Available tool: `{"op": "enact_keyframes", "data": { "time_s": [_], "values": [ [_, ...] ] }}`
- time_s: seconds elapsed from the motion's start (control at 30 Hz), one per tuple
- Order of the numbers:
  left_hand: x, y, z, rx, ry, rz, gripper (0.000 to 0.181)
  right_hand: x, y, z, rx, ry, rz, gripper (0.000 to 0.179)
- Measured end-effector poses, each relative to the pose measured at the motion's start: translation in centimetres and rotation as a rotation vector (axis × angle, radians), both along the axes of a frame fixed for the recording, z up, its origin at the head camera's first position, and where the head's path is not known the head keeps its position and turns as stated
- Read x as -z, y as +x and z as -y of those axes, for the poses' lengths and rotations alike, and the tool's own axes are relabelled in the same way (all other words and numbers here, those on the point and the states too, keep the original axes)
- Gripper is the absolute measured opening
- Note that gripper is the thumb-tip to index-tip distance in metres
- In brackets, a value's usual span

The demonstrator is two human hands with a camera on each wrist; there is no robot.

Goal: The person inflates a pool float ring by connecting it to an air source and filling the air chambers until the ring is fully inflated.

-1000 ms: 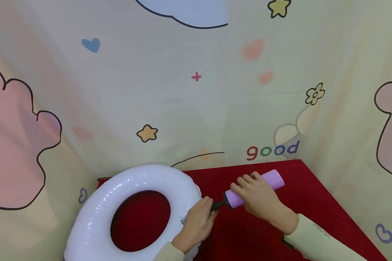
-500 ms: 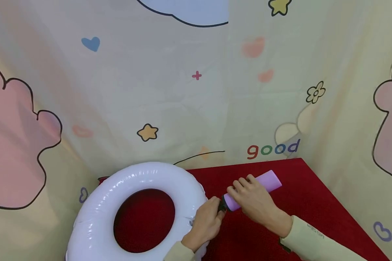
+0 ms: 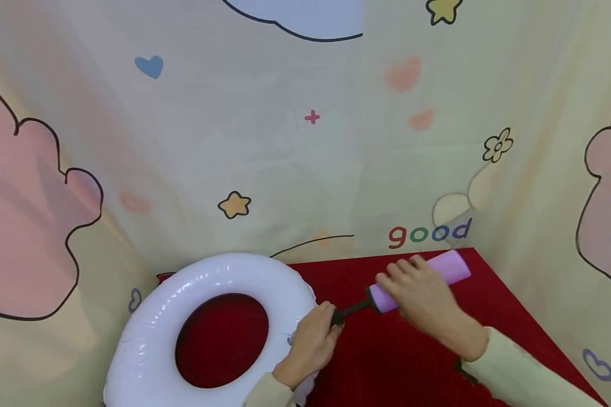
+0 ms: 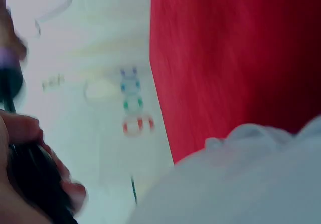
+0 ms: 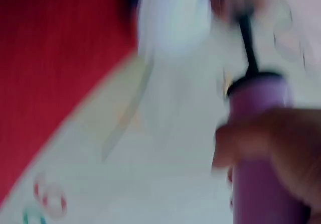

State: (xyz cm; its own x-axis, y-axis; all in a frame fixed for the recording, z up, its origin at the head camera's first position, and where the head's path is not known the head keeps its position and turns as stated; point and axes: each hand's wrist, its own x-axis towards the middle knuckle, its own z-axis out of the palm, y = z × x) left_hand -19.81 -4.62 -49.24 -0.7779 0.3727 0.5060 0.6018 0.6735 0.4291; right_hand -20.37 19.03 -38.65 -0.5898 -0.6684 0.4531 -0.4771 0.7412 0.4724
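A pink-purple hand pump (image 3: 450, 267) with a black rod (image 3: 356, 308) is held up between both hands, tilted up to the right. My right hand (image 3: 427, 297) grips its barrel, fingers wrapped over the top. At the rod's other end my left hand (image 3: 313, 339) grips the black handle (image 4: 37, 179), mostly hidden by the fingers in the head view. A length of rod shows between barrel and handle. Left of the hands stands an inflated white swim ring (image 3: 142, 339), a small valve (image 3: 290, 340) on its side right beside my left hand. Both wrist views are blurred.
Under everything lies a red-covered table (image 3: 499, 316). Behind and on both sides hangs a pale cloth backdrop (image 3: 265, 141) printed with clouds, stars, hearts and the word "good". A small dark object (image 3: 465, 370) shows under my right sleeve.
The pump rod slides in as the hands draw together, then out again as my right hand pulls the barrel up and right. The swim ring shifts slightly in view.
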Motion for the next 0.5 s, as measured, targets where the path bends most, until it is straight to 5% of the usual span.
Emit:
{"op": "enact_keyframes", "data": {
  "time_s": [0.2,0.33,0.5],
  "values": [
    [0.2,0.0,-2.6,0.003,-0.039,-0.027,0.015,2.9,0.3,1.5,-0.026,0.037,0.048,0.057],
    [0.4,0.3,-1.6,0.01,-0.043,0.012,0.015,2.1,0.3,-0.2,-0.025,0.011,0.086,0.06],
    [0.6,0.0,0.0,-0.015,-0.032,0.039,0.014,0.0,0.1,-2.9,-0.018,-0.067,0.019,0.06]
  ]
}}
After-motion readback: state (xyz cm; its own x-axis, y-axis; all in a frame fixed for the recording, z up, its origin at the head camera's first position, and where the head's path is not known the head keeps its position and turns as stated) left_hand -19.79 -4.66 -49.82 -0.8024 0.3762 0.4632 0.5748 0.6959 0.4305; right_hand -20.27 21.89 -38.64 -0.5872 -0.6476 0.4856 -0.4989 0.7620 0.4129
